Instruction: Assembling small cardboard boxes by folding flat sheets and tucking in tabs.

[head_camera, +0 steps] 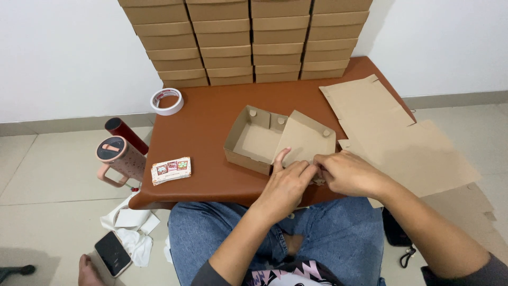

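Head view looks down on a low brown tabletop (211, 122), and the half-formed cardboard box (264, 140) near its front edge serves as the landmark. Far to the left of the box, on the floor, lie a phone (112, 253) and crumpled white cloth (132, 228); a pink lidded mug (117, 159) stands just off the tabletop's left edge. Left of the box, on the tabletop, sit a small pack of cards (171, 170) and, further back, a roll of tape (166, 101). Behind the box, stacks of finished boxes (246, 39) rise against the wall.

At the box's near right corner, the left hand (288, 185) presses its curled fingers on the lower edge of the tilted lid panel (306, 140), thumb raised against it. The right hand (349, 173) meets it there, fingers pinched shut on a small flap at that same edge. To the right of the box, flat cardboard blanks (402, 143) overhang the tabletop.

The main risk, as I judge it, is the flap creasing off its score line or tearing if both hands squeeze unevenly. The box could also slide toward the front edge under the push, since nothing braces it. The overhanging blanks could slip to the floor if a forearm nudges them.
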